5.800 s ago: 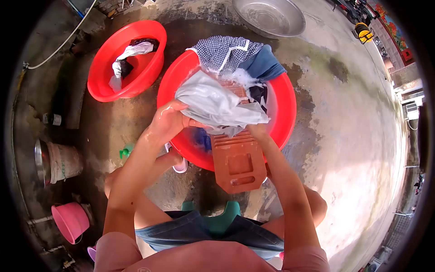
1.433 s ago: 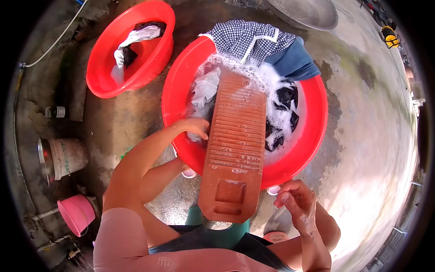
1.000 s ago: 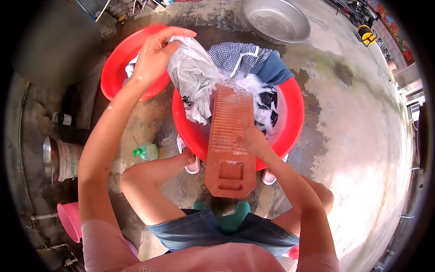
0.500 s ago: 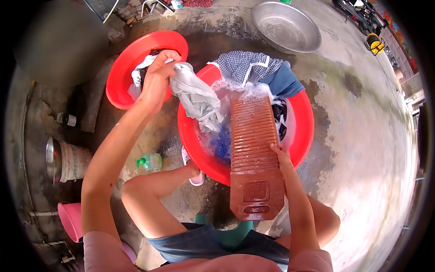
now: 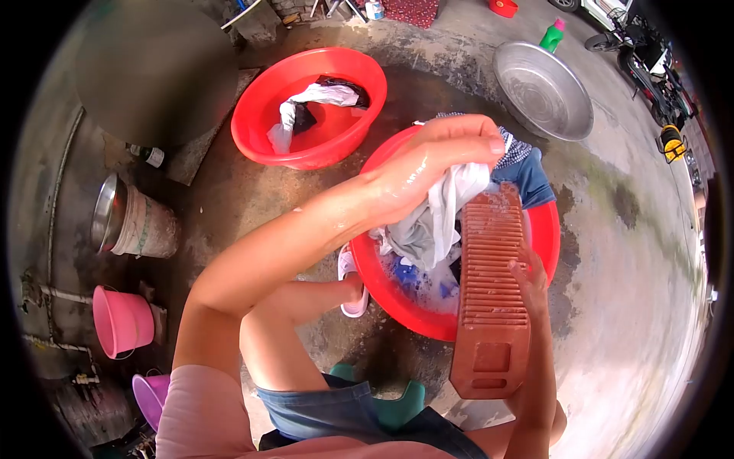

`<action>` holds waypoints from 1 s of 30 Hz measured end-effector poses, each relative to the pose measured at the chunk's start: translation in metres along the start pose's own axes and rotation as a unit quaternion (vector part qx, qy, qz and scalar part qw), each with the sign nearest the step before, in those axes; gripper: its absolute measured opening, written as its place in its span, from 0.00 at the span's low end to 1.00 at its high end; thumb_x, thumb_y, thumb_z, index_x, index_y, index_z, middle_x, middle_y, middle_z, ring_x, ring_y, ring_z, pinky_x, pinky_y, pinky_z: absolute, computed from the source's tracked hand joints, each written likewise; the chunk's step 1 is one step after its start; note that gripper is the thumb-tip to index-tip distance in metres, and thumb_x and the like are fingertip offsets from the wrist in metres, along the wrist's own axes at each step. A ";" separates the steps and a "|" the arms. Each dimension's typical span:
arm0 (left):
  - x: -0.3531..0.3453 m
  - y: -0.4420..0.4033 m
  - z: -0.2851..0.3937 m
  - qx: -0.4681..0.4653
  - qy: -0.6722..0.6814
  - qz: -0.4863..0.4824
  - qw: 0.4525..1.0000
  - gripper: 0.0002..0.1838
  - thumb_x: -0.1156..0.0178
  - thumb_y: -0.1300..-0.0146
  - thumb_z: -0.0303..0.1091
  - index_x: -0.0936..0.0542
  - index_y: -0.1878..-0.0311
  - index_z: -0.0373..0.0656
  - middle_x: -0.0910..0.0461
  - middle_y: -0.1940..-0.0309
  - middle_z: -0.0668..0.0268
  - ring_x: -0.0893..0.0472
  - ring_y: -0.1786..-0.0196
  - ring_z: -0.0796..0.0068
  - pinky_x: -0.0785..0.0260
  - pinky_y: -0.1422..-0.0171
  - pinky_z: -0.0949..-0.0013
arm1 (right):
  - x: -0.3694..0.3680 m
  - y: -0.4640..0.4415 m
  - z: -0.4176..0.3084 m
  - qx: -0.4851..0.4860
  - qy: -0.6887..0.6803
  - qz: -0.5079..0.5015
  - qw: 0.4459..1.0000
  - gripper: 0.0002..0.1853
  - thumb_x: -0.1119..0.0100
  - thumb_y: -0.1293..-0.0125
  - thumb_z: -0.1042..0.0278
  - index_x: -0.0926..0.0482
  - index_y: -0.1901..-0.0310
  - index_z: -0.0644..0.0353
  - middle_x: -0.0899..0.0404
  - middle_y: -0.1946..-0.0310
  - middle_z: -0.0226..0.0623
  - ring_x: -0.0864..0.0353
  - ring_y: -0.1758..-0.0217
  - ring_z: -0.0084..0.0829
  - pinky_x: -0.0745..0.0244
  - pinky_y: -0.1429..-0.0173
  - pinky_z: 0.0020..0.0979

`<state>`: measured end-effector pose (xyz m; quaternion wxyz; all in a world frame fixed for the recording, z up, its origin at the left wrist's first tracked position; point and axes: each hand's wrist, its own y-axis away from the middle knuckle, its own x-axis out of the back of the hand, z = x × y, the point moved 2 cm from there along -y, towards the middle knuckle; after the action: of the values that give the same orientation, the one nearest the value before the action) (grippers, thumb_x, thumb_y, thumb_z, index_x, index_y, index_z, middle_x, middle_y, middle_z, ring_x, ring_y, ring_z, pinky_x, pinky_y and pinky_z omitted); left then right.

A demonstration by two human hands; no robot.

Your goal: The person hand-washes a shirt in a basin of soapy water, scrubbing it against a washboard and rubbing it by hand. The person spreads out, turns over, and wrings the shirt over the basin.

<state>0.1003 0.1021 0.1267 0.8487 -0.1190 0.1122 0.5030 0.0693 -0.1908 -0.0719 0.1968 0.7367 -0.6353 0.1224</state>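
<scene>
My left hand (image 5: 440, 157) is closed on a wet grey-white garment (image 5: 432, 226), holding it up over the soapy basin. The garment hangs down to the left of a brown ridged washboard (image 5: 493, 268). The washboard leans in the red basin (image 5: 432, 325), its handle end toward me. My right hand (image 5: 533, 283) grips the washboard's right edge, thumb on the ridges; its other fingers are partly hidden. Blue cloth (image 5: 407, 271) lies in the suds. Jeans fabric (image 5: 529, 180) and a checked garment (image 5: 516, 151) drape over the far rim, partly behind my left hand.
A second red basin (image 5: 252, 130) holds black and white clothes in water. A metal basin (image 5: 569, 126) and a green bottle (image 5: 552, 37) stand at the back right. Pink (image 5: 122, 321) and purple (image 5: 149, 394) buckets sit at left. A motorcycle (image 5: 646, 76) is at far right.
My left hand has carried the garment rightward, from beside the second basin to above the washboard's upper end. My right hand stays on the washboard. The whole view has shifted.
</scene>
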 end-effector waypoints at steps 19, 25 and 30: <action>0.038 0.005 0.033 0.035 -0.227 -0.047 0.972 0.11 0.43 0.42 0.35 0.22 0.62 0.37 0.23 0.69 0.71 0.26 0.61 0.83 0.36 0.53 0.77 | -0.031 -0.051 -0.157 0.263 0.218 -0.243 0.908 0.13 0.50 0.36 0.60 0.25 0.64 0.62 0.25 0.70 0.36 0.25 0.62 0.28 0.30 0.59 0.27; 0.094 -0.005 0.005 0.080 -0.688 -0.149 0.706 0.09 0.46 0.41 0.35 0.25 0.65 0.38 0.24 0.72 0.61 0.25 0.68 0.68 0.34 0.61 0.68 | -0.036 -0.094 -0.128 0.436 0.466 -0.150 0.755 0.09 0.46 0.47 0.65 0.21 0.70 0.60 0.25 0.74 0.40 0.24 0.61 0.34 0.28 0.56 0.33; 0.154 -0.006 -0.152 0.118 -0.828 -0.179 0.519 0.13 0.45 0.47 0.32 0.20 0.57 0.53 0.26 0.63 0.56 0.22 0.59 0.59 0.30 0.55 0.62 | -0.111 -0.127 -0.043 0.440 0.529 -0.087 0.721 0.07 0.47 0.52 0.67 0.21 0.72 0.57 0.25 0.73 0.34 0.26 0.59 0.33 0.28 0.56 0.30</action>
<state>0.1671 0.1789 -0.0641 0.6370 0.4344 -0.6063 0.1946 0.1795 -0.0580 -0.0984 0.1647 0.6076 -0.2360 0.7403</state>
